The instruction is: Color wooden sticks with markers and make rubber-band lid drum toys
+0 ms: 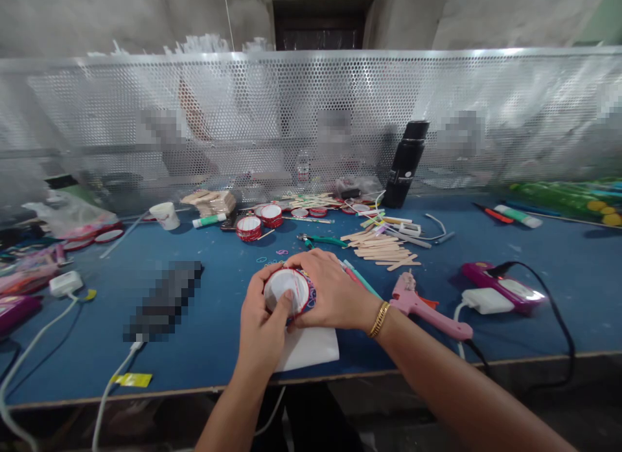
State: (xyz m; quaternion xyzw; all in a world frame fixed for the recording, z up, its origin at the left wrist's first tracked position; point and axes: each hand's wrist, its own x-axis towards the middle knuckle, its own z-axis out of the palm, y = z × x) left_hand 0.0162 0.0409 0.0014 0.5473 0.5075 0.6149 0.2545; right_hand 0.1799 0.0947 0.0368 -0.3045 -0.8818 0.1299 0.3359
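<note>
A small round drum-like piece (287,293) with a white face, a red rim and a dark patterned side is held in front of me. My left hand (260,309) grips its left side, the thumb lying across the white face. From the right, my right hand (330,287) curls its fingers around the patterned edge. Both hands are closed on the piece. Under them, a white sheet (313,350) lies on the blue table (208,368). Some small rings (282,252) lie just beyond my fingers.
Wooden sticks (381,250), green-handled pliers (325,239) and red-rimmed round pieces (249,228) lie farther back. At right are a pink glue gun (422,309) and a purple device (515,290) with cords. A blurred dark phone (165,303) lies left. A black bottle (405,164) stands against the perforated metal panel (233,135).
</note>
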